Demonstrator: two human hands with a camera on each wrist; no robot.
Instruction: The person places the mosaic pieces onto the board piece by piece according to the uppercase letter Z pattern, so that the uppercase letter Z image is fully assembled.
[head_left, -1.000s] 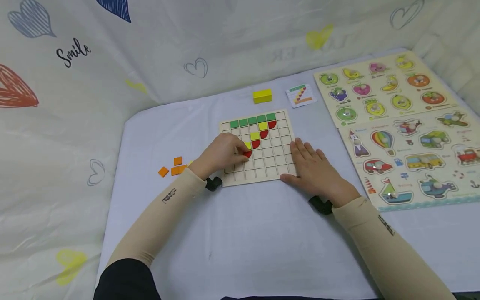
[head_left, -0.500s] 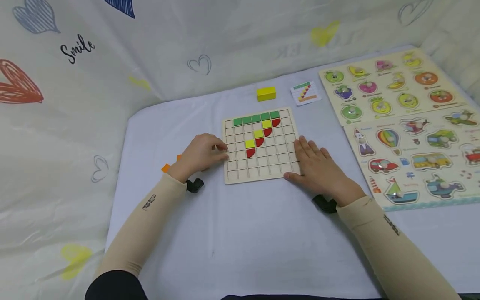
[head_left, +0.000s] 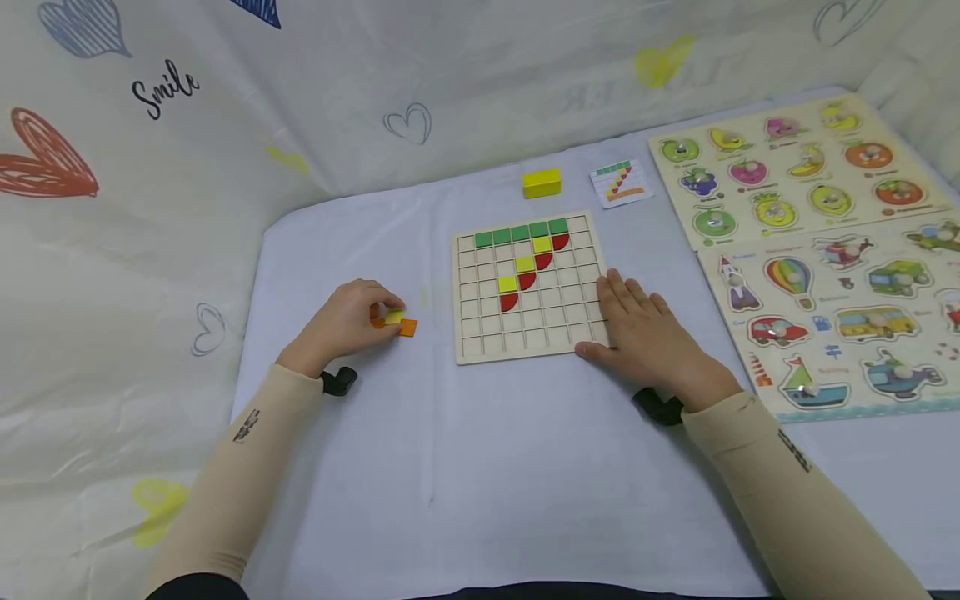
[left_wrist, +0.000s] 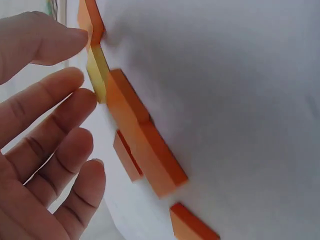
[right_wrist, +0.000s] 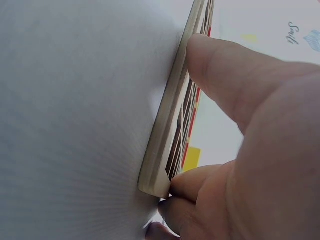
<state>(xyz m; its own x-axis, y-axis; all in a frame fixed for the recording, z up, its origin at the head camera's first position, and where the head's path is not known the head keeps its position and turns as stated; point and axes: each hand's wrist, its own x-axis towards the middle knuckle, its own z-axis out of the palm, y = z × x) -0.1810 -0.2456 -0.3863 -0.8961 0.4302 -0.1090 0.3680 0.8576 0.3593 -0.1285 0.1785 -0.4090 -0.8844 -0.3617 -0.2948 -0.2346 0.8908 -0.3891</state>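
Observation:
My left hand is over a small group of tiles left of the board. Its thumb and fingers are spread apart around a yellow square tile, index fingertip close beside it. Orange square tiles lie about the yellow one, partly hidden by the hand in the head view. My right hand lies flat with straight fingers along the right edge of the wooden grid board; the thumb is at its lower corner. The board carries a row of green squares and a diagonal of yellow squares and red quarter-round tiles.
Behind the board stand a yellow block and a small pattern card. Two picture puzzle boards, one of fruit and one of vehicles, lie at the right. A printed curtain hangs behind the white-covered table.
My left hand has left the board and moved left to the loose tiles. The fourth red quarter-round tile, earlier under its fingers, lies uncovered on the board. The right hand keeps its place.

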